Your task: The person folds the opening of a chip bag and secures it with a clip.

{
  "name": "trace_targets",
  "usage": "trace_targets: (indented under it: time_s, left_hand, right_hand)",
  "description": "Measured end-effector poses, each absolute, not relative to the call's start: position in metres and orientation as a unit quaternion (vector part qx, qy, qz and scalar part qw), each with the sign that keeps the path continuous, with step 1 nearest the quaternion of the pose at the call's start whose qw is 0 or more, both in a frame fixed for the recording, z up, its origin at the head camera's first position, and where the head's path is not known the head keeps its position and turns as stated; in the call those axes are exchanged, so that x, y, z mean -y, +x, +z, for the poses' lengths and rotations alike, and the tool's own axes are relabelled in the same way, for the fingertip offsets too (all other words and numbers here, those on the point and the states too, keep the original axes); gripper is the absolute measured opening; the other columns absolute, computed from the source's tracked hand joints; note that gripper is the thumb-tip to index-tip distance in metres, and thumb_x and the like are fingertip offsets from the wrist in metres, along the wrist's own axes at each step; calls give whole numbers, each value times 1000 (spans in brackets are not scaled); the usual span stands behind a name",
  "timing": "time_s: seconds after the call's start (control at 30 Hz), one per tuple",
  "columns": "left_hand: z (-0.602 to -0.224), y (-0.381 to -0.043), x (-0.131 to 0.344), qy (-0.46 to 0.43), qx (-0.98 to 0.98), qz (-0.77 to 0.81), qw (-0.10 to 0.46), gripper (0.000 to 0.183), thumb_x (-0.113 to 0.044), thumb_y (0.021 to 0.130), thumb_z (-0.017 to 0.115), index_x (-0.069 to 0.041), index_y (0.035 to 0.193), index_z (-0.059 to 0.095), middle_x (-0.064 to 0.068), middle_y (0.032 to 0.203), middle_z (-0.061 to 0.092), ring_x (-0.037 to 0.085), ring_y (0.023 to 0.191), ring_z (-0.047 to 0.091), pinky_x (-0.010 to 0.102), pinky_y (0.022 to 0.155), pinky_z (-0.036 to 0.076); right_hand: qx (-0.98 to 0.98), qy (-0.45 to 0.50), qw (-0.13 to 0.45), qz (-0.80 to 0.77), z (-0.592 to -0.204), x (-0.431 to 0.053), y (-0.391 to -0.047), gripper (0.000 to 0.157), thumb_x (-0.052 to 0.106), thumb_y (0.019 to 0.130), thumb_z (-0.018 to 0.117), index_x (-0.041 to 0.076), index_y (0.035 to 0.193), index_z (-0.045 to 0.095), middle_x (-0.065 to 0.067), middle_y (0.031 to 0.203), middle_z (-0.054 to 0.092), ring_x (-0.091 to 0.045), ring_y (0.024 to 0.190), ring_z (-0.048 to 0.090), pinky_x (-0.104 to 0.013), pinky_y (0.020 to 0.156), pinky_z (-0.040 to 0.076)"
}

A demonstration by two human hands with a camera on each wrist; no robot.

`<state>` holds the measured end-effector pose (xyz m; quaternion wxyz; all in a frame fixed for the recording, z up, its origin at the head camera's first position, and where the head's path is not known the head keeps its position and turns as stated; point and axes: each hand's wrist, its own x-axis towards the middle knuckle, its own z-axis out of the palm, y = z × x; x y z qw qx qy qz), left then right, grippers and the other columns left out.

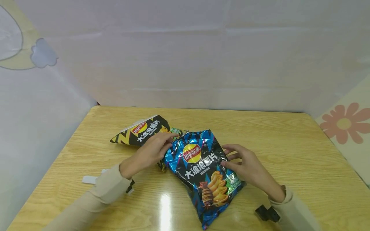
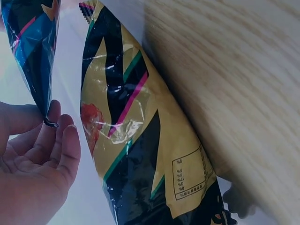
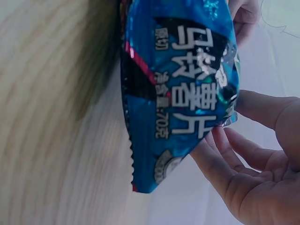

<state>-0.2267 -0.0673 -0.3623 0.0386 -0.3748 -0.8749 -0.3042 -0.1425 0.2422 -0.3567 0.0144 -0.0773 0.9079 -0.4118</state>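
Note:
A blue and black bag of potato chips [image 1: 202, 176], its front facing up, is held tilted over the table between both hands. My left hand [image 1: 154, 149] pinches its upper left corner between thumb and fingertips; the left wrist view shows that pinched corner [image 2: 48, 119] closely. At the bag's right edge, my right hand [image 1: 245, 163] grips with the thumb on the front and the other fingers partly hidden behind. A second bag of potato chips, yellow and black [image 1: 148, 130], lies behind the left hand, partly covered by it and by the blue bag.
The wooden table [image 1: 274, 134] has a pale wall covering [image 1: 185, 64] behind it. Flat white pieces [image 1: 89, 179] lie near the left forearm, partly hidden by the sleeve. A black device [image 1: 267, 214] sits at the right wrist.

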Motion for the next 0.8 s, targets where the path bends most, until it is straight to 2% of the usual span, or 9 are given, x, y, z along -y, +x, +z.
trace_targets:
  time_s: [0.23, 0.53, 0.8]
  left_hand:
    - [-361, -229, 70, -377, 874, -303, 50, 35, 3, 95, 60, 2, 130, 60, 11, 102, 68, 17, 87, 60, 31, 77, 54]
    - [-361, -233, 72, -378, 872, -308, 49, 35, 5, 96, 58, 3, 130, 59, 13, 105, 69, 17, 87, 60, 30, 77, 54]
    - [-359, -232, 73, -371, 875, -309, 46, 35, 4, 97, 56, 2, 131, 59, 14, 107, 68, 18, 87, 61, 31, 76, 53]
  right_hand:
    - [-897, -76, 28, -435, -360, -239, -140, 52, 7, 88, 74, 0, 135, 54, -17, 113, 61, -23, 94, 66, -24, 67, 56]
    - [-887, -78, 47, -453, -360, -234, -138, 57, 12, 88, 75, 0, 138, 50, -18, 116, 58, -23, 96, 66, -24, 68, 56]
    - [-881, -82, 54, -463, -362, -231, -135, 56, 11, 87, 76, 2, 136, 51, -18, 117, 55, -24, 97, 65, -25, 70, 56]
